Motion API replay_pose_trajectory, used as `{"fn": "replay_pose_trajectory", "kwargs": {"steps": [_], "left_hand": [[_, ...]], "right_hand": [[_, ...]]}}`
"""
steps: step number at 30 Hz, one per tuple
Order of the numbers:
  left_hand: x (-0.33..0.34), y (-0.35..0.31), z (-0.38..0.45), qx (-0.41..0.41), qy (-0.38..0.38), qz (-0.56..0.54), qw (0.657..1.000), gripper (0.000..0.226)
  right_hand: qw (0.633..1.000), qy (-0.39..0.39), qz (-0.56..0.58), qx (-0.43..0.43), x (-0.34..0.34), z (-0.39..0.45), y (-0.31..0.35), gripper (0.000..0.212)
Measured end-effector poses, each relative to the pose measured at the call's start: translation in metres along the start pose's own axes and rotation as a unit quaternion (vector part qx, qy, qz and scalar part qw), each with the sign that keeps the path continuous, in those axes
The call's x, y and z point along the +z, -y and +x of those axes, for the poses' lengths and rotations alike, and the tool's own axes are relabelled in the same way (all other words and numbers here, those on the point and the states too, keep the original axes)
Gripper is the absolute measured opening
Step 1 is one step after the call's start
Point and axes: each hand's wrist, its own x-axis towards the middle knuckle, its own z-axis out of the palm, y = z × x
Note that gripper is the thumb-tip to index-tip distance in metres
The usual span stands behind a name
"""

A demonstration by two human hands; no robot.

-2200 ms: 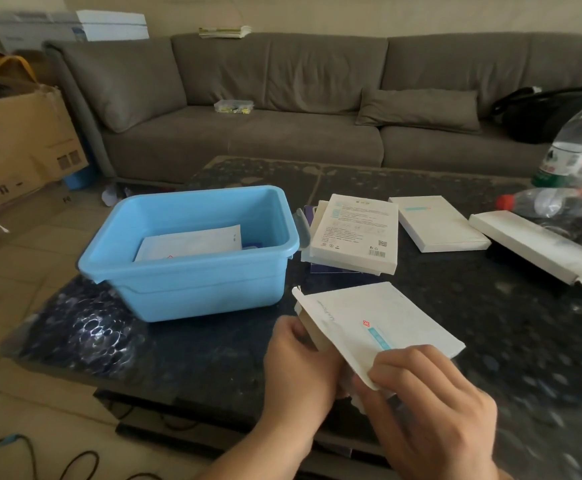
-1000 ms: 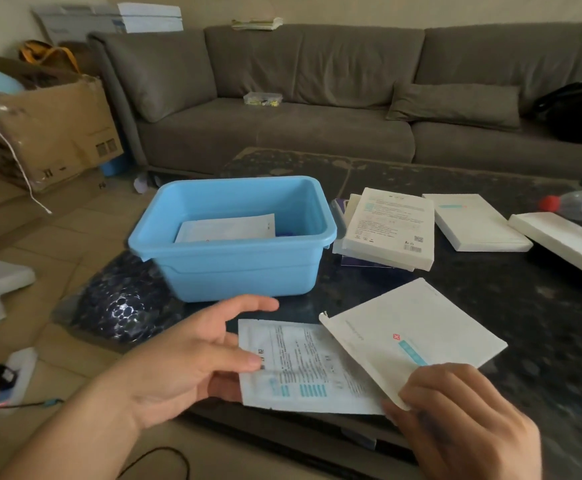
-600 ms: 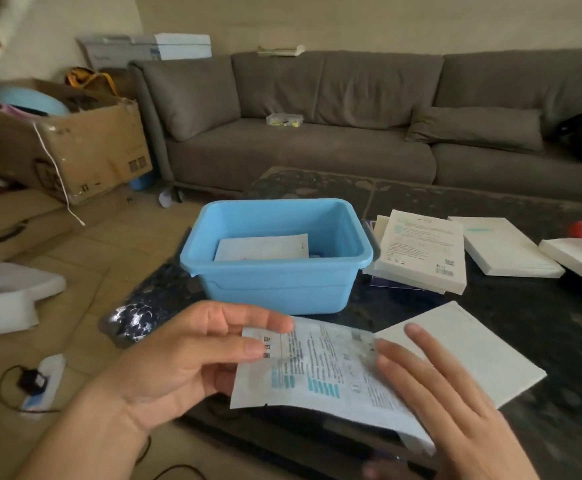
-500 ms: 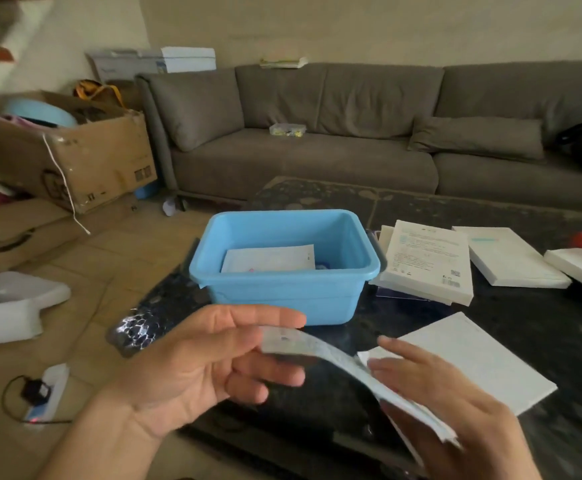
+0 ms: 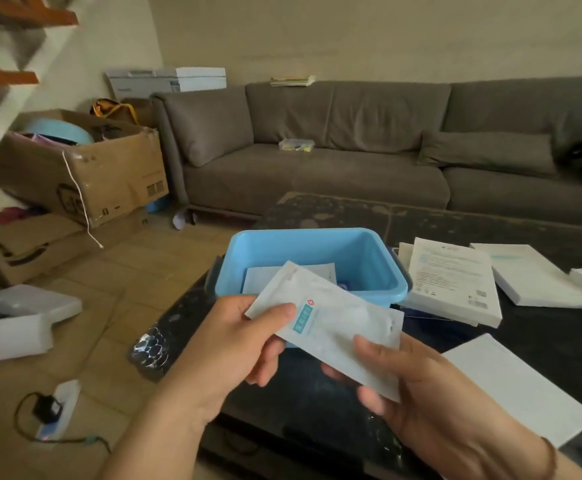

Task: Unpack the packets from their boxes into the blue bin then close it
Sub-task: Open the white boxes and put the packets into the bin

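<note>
Fingers (image 5: 275,315) of both hands pinching white packet (image 5: 331,320), seemingly flat

Smooth plastic bin (image 5: 310,251), matt packet (image 5: 334,320), glossy speckled stone table (image 5: 490,220).

Two bare forearms reach in from the bottom of the frame; left hand (image 5: 234,344) pinches with thumb on top; right hand (image 5: 417,382) grips, fingers curled beneath.

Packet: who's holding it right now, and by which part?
Both hands. Left hand pinches the white packet at its left end; right hand holds its lower right end, in front of the blue bin.
</note>
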Motion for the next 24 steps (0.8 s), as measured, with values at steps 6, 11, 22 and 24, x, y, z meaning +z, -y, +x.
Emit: {"fn": "replay_pose_trajectory", "kwargs": {"steps": [6,11,22,24], "left_hand": [[-0.006,-0.005,0.000,0.003,-0.007,-0.093,0.996,0.027],[-0.022,-0.011,0.009,0.034,-0.132,-0.145,0.980,0.028],[-0.047,-0.004,0.030,0.010,-0.282,-0.310,0.908,0.026],[-0.047,-0.003,0.033,0.007,-0.279,-0.319,0.906,0.024]], "right_hand": [[0.999,-0.014,-0.027,-0.037,0.004,0.004,0.011,0.041],[0.987,-0.050,-0.127,-0.086,0.019,0.033,0.059,0.021],[0.940,-0.081,-0.323,0.074,0.026,0.126,0.085,0.030],[0.929,-0.077,-0.349,0.093,0.029,0.131,0.084,0.030]]}}
